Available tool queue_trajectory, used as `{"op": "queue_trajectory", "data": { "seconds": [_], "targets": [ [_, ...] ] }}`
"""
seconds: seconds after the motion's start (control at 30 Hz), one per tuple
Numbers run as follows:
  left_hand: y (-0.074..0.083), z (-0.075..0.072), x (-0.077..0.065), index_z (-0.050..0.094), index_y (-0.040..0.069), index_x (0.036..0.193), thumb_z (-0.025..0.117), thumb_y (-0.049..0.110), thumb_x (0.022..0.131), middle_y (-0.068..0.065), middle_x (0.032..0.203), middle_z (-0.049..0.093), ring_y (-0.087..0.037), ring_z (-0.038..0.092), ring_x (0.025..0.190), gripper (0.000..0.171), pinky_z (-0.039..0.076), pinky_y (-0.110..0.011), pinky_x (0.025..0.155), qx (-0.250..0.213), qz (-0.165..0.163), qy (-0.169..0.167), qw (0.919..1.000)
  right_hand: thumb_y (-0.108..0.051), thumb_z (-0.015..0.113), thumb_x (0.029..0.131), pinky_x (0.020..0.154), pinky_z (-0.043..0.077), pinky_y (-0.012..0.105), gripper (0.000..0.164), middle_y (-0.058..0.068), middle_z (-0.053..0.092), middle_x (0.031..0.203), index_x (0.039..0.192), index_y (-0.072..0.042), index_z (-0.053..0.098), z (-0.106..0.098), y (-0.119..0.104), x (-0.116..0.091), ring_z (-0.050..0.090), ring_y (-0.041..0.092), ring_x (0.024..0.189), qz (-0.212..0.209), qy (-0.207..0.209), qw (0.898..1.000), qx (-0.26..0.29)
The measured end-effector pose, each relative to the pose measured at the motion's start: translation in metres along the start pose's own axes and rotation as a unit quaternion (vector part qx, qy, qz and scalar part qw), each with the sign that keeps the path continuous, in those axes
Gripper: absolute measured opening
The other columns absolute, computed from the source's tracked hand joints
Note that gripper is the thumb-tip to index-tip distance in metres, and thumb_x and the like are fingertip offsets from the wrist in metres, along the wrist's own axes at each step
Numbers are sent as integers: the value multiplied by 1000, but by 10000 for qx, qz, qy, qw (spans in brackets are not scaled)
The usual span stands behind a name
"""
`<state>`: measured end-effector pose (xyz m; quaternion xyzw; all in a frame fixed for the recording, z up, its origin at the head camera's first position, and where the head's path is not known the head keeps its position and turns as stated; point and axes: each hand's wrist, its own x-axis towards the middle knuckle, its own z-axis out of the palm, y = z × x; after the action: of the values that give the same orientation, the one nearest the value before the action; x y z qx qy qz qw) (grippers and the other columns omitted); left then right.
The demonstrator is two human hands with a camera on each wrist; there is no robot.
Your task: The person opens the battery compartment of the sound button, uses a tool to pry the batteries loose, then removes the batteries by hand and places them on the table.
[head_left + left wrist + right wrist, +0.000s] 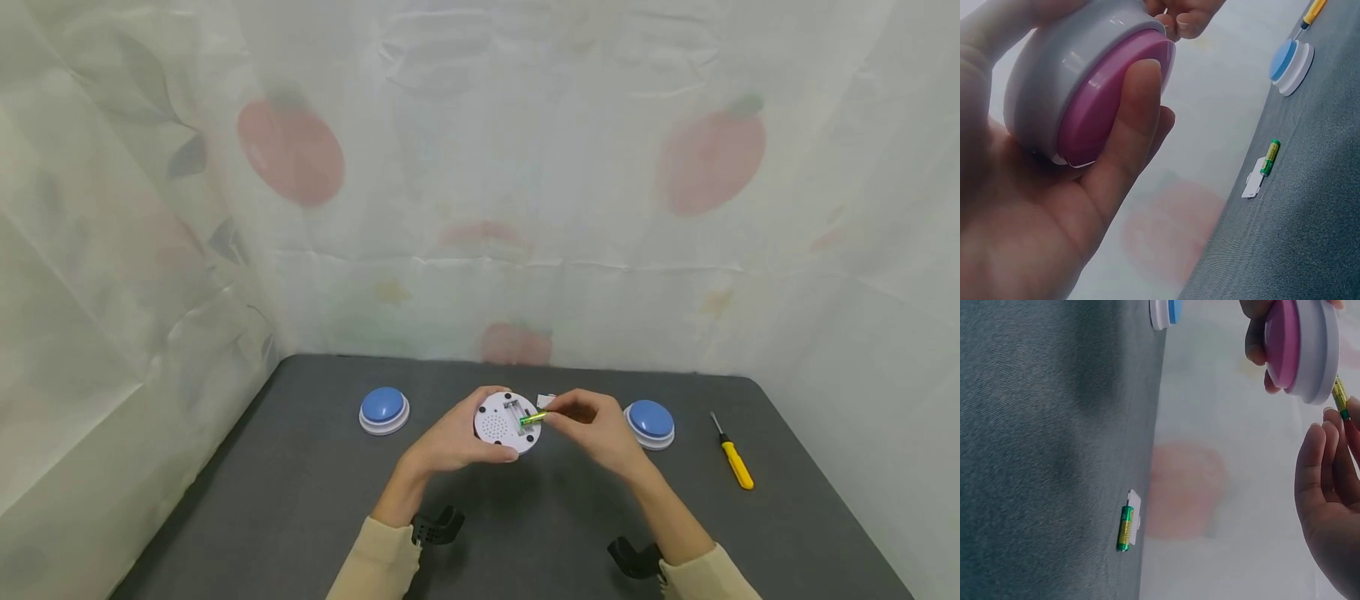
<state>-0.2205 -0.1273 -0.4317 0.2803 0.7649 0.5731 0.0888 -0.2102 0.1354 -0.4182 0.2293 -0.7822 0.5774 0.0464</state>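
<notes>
My left hand (453, 435) grips a round white push-button buzzer (495, 427) by its rim. Its underside, with speaker holes and an uncovered battery compartment (514, 408), is turned toward the head camera. On the far side, the pink cap (1100, 106) shows in the left wrist view, with a finger lying across it. A green and yellow battery (533, 418) is pinched by my right hand (596, 425), one end at the compartment; whether it is seated cannot be told. Another battery (1270, 157) lies on the table beside a small white cover (1254, 178).
Two blue-topped buttons stand on the dark grey table (300, 500), one at the left (384, 410) and another (650, 423) just behind the right hand. A yellow-handled screwdriver (737, 465) lies farther right. A pale curtain (480, 167) hangs along the table's back edge.
</notes>
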Motion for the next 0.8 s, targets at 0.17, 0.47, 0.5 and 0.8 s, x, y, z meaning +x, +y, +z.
{"op": "queue_trajectory", "data": {
  "seconds": [0.17,0.47,0.5,0.8],
  "targets": [
    [0,0,0,44,7,146,89,16,77,-9,117,59,-21,57,99,82,48,-33,83,39,-100,67,9999,-12,79,90,70,55,30,15,7,71,92,102,-5,75,-3,5,-3,66,20,76,274,41,9996,-58],
    [0,0,0,45,8,146,90,17,76,-8,116,60,-20,57,99,84,48,-33,85,0,-91,106,9999,-16,78,91,75,57,35,17,21,71,91,102,-3,75,-13,18,-5,69,29,76,668,300,9972,113],
    [0,0,0,45,8,146,90,17,75,-8,116,60,-20,57,99,84,48,-33,85,-2,-85,114,9999,-16,78,91,75,57,35,18,23,71,92,102,-2,75,-14,20,-4,69,29,76,700,326,9970,114],
    [-1,-1,0,45,9,146,90,18,76,-8,116,59,-21,56,100,84,48,-36,86,48,-149,122,9998,-18,77,92,81,56,48,20,15,72,92,104,-2,75,-20,38,2,69,23,78,1298,484,9903,-110]
  ]
}}
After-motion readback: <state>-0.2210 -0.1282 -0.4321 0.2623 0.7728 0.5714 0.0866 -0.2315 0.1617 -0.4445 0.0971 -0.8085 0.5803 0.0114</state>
